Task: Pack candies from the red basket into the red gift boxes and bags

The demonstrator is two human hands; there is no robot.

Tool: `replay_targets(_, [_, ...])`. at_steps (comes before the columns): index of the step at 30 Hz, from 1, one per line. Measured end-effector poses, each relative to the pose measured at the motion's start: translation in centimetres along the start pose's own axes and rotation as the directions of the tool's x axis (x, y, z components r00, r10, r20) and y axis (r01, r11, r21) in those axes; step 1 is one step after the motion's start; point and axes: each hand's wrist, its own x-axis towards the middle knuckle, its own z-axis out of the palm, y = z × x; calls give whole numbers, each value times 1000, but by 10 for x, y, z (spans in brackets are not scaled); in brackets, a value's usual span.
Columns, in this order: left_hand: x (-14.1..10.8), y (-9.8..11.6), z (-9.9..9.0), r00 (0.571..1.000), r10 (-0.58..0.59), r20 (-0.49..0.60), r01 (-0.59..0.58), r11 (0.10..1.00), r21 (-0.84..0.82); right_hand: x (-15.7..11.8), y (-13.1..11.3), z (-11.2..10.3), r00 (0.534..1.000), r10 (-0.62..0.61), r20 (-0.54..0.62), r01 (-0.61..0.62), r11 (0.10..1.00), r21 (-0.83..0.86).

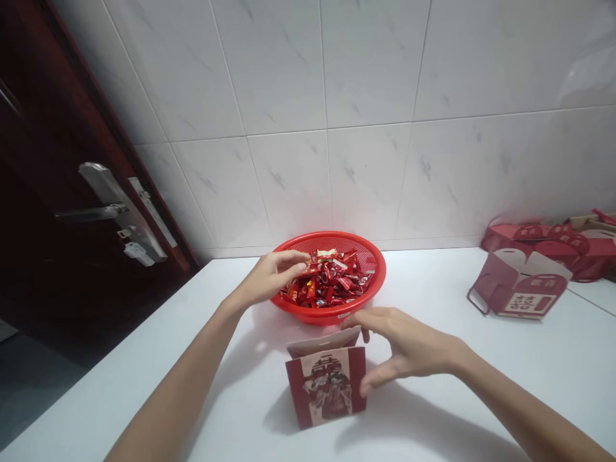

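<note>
A red plastic colander basket [380, 273] near the wall holds a heap of wrapped candies [332, 282], mostly red. My left hand [272, 276] is over its left rim, thumb and fingers closed around what looks like a small wrapped candy, partly hidden by the fingertips. In front of the basket stands an upright paper candy box [327, 388], dark red with a printed picture panel, its top flaps open. My right hand [402, 343] grips the box from the right, thumb at the front edge and fingers at the back; the inside is hidden.
On the right of the white tabletop [433, 417] sits another open red box [524, 289] with a cord handle. Behind it, several red boxes [524, 237] are grouped by the tiled wall [366, 173]. A dark door [58, 256] with a metal handle is at left.
</note>
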Motion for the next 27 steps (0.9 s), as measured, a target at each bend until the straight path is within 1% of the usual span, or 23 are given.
replay_targets(2, [25, -18, -5, 1000, -10, -4, 10, 993, 114, -1, 3, -15, 999, -5, -41, 7, 999, 42])
replay_targets(3, [38, -27, -6, 1000, -12, 29, 8, 988, 157, -1, 5, -22, 997, 1, -80, 5, 998, 69])
replay_targets(4, [49, -36, -7, 995, -17, 100, -4, 978, 207, 2, 9, -29, 992, 18, -124, -5, 995, 104])
replay_targets(6, [69, -52, -5, 970, -53, 237, -26, 947, 319, 13, 19, -39, 972, 96, -215, -56, 981, 183])
replay_targets(7, [78, -59, -3, 957, -89, 277, -24, 925, 380, 21, 26, -42, 955, 155, -253, -98, 970, 224])
replay_targets(9, [89, -71, 2, 944, -150, 293, -1, 889, 459, 42, 43, -42, 915, 261, -308, -175, 943, 282])
replay_targets(10, [92, -75, 4, 950, -152, 274, 14, 894, 448, 54, 53, -39, 901, 298, -317, -202, 931, 303])
replay_targets(11, [94, -78, 6, 962, -134, 238, 29, 917, 398, 67, 62, -35, 891, 326, -316, -224, 921, 317])
replay_targets(12, [95, -79, 8, 977, -99, 188, 36, 950, 311, 78, 71, -30, 879, 352, -321, -242, 911, 334])
replay_targets(13, [94, -79, 9, 990, -55, 132, 28, 980, 196, 89, 79, -24, 857, 387, -340, -263, 897, 356])
replay_targets(14, [93, -77, 10, 997, -12, 77, 7, 997, 71, 99, 85, -19, 821, 442, -361, -297, 871, 391])
replay_targets(15, [91, -75, 10, 999, 26, 36, -24, 998, -50, 107, 90, -13, 776, 502, -381, -332, 839, 430])
replay_targets(16, [88, -72, 10, 998, 61, 13, -58, 987, -150, 113, 93, -9, 747, 550, -373, -353, 805, 477])
replay_targets(17, [86, -69, 11, 996, 93, 12, -88, 971, -224, 118, 94, -5, 734, 586, -345, -368, 769, 523])
replay_targets(18, [84, -66, 11, 993, 120, 20, -110, 956, -271, 121, 94, -2, 736, 605, -304, -376, 738, 561])
replay_targets(20, [81, -62, 13, 987, 153, 53, -130, 944, -304, 123, 93, 2, 767, 602, -223, -369, 698, 614])
replay_targets(21, [80, -62, 14, 985, 160, 69, -132, 944, -302, 123, 93, 3, 783, 589, -203, -357, 691, 628])
replay_targets(23, [82, -66, 16, 986, 155, 64, -130, 949, -286, 123, 96, 5, 801, 559, -214, -312, 694, 649])
replay_targets(24, [83, -70, 17, 990, 139, 33, -125, 952, -278, 123, 98, 6, 798, 551, -245, -284, 701, 654])
replay_targets(25, [85, -74, 17, 994, 109, -22, -111, 957, -269, 123, 101, 7, 783, 554, -283, -266, 709, 653])
replay_targets(26, [88, -79, 17, 993, 61, -97, -84, 963, -254, 123, 105, 8, 755, 569, -327, -260, 717, 647])
replay_targets(27, [90, -84, 15, 982, -3, -191, -42, 973, -228, 122, 108, 9, 714, 592, -373, -267, 723, 637])
